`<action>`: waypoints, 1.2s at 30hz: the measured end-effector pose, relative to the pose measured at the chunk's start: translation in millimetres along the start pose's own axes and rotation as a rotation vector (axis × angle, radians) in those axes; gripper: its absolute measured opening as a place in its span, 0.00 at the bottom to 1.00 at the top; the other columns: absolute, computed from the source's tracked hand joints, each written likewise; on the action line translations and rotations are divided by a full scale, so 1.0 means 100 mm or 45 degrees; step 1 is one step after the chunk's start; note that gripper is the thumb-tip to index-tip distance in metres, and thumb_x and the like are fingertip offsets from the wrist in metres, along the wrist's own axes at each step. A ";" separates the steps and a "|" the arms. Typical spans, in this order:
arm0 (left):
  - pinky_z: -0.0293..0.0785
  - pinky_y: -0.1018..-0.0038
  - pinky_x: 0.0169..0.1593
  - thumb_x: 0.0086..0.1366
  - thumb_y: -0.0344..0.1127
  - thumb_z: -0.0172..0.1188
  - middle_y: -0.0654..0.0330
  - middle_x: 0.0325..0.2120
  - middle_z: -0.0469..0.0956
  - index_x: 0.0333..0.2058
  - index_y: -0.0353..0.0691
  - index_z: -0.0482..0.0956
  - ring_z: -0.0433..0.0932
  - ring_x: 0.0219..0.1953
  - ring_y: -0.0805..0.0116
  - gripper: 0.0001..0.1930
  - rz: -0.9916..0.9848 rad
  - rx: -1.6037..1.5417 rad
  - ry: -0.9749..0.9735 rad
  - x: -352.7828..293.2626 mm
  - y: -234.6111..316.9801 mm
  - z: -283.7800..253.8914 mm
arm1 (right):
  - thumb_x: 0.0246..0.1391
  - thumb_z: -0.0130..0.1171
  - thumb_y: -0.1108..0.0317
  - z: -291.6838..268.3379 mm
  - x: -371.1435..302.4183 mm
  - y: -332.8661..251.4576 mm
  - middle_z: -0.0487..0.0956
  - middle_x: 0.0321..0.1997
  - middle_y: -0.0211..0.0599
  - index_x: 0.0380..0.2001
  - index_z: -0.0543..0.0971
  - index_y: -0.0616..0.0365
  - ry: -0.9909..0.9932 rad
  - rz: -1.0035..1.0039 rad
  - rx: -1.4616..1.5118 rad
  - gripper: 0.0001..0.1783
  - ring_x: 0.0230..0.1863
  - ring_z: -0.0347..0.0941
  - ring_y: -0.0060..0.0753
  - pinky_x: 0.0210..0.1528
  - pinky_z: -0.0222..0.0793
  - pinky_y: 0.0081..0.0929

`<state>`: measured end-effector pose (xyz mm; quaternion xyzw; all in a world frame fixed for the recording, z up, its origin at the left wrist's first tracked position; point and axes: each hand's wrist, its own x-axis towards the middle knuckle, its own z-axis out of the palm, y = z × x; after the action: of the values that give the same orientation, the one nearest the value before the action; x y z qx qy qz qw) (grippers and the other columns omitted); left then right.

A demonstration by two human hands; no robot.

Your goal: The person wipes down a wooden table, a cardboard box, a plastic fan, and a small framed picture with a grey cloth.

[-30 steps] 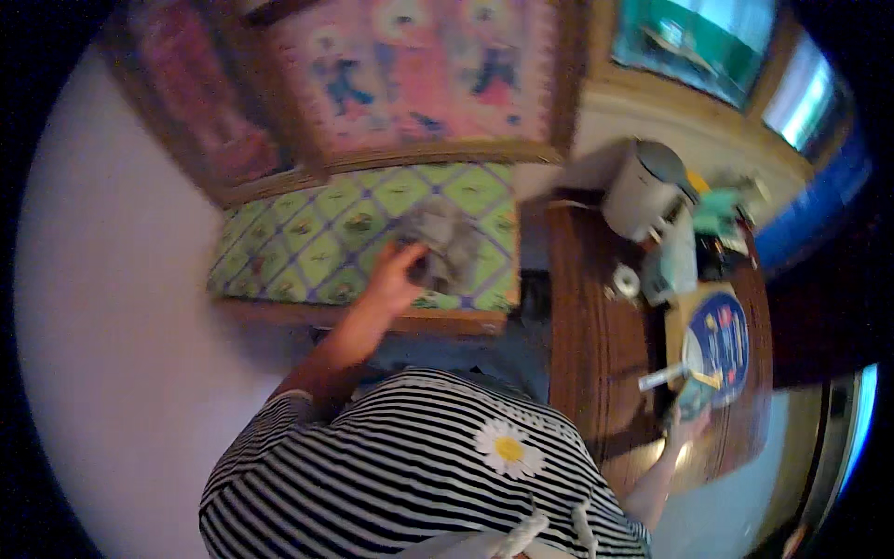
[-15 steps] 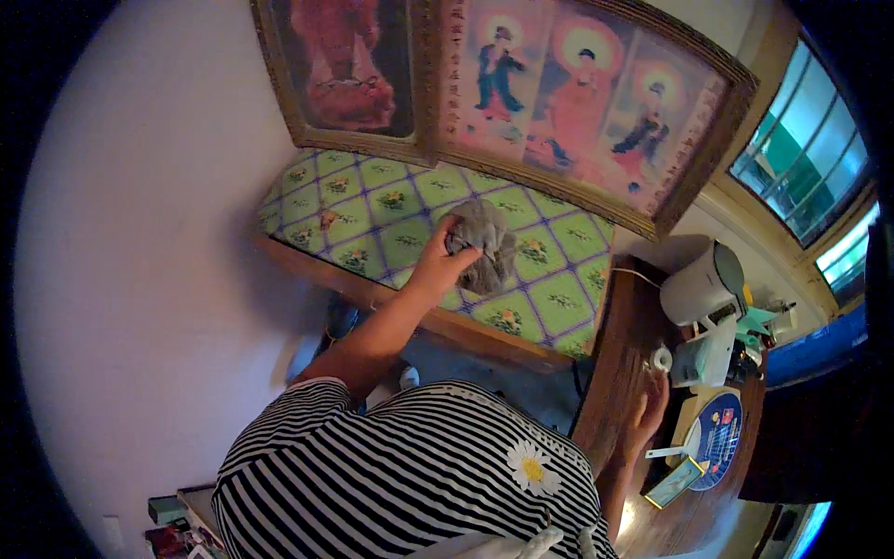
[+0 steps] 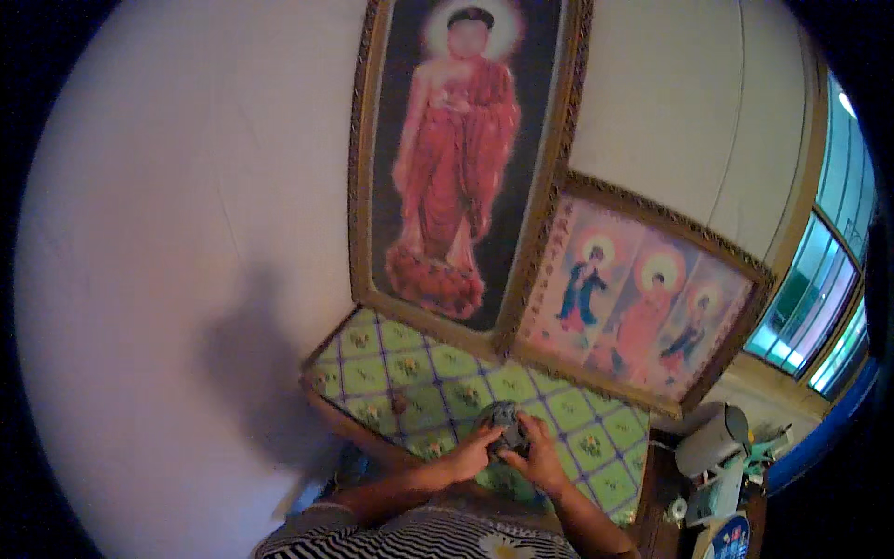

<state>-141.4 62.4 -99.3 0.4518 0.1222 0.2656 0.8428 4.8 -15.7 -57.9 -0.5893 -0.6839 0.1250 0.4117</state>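
A crumpled grey cloth [image 3: 505, 416] is bunched between my two hands, over the front part of a table with a green checked, flower-patterned cover [image 3: 438, 391]. My left hand [image 3: 473, 453] grips its left side. On its right side, my right hand [image 3: 538, 454] holds it with bent fingers and the thumb in front. The lower part of the bundle is partly hidden by my fingers. A small brown spot or object [image 3: 399, 402] shows on the cover to the left of my hands.
A tall framed picture of a red-robed figure [image 3: 456, 158] and a wide framed picture of three figures [image 3: 643, 289] stand behind the table. At right, a side table carries a white appliance [image 3: 712, 443], a white roll [image 3: 677, 510] and a blue round fan [image 3: 726, 540].
My view has tilted up, showing more of the tall picture. My right hand has come from the side table to the grey cloth, which has left the cover and is now held in both hands.
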 end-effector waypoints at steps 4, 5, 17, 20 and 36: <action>0.59 0.66 0.53 0.62 0.46 0.49 0.66 0.53 0.59 0.58 0.47 0.50 0.60 0.54 0.70 0.29 -0.044 -0.272 -0.050 -0.05 0.39 -0.30 | 0.40 0.63 0.60 0.17 0.52 -0.09 0.65 0.50 0.51 0.55 0.58 0.57 -0.034 0.069 -0.017 0.39 0.52 0.63 0.49 0.52 0.60 0.37; 0.57 0.66 0.54 0.62 0.44 0.49 0.67 0.53 0.58 0.59 0.47 0.47 0.60 0.54 0.70 0.30 -0.143 -0.251 0.003 0.01 0.20 -0.66 | 0.41 0.62 0.64 0.22 0.65 -0.16 0.68 0.47 0.47 0.55 0.58 0.59 -0.138 0.226 0.275 0.37 0.49 0.65 0.41 0.50 0.62 0.34; 0.61 0.65 0.54 0.58 0.44 0.55 0.58 0.53 0.59 0.60 0.43 0.45 0.65 0.51 0.61 0.36 -0.036 -0.225 -0.380 -0.03 0.84 -1.26 | 0.53 0.48 0.58 0.64 1.50 0.52 0.70 0.49 0.44 0.52 0.65 0.60 -0.239 0.708 2.006 0.25 0.49 0.68 0.41 0.53 0.62 0.35; 0.62 0.67 0.52 0.58 0.41 0.56 0.58 0.53 0.60 0.60 0.44 0.44 0.65 0.50 0.64 0.37 0.073 0.203 0.009 -0.10 0.81 -1.21 | 0.54 0.47 0.58 0.68 1.43 0.47 0.69 0.51 0.44 0.52 0.64 0.60 -0.428 0.841 2.046 0.25 0.49 0.68 0.41 0.54 0.62 0.36; 0.67 0.68 0.48 0.57 0.34 0.56 0.56 0.45 0.69 0.51 0.37 0.62 0.70 0.45 0.66 0.24 0.041 0.785 0.182 -0.44 0.54 -1.45 | 0.48 0.55 0.61 0.00 1.20 -0.14 0.73 0.43 0.43 0.46 0.67 0.66 0.320 0.552 0.371 0.24 0.46 0.68 0.32 0.50 0.61 0.31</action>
<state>-261.1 163.1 -137.9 0.6681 0.2488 0.2606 0.6511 -1.6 89.8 1.4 -0.6673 -0.4602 0.2330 0.5373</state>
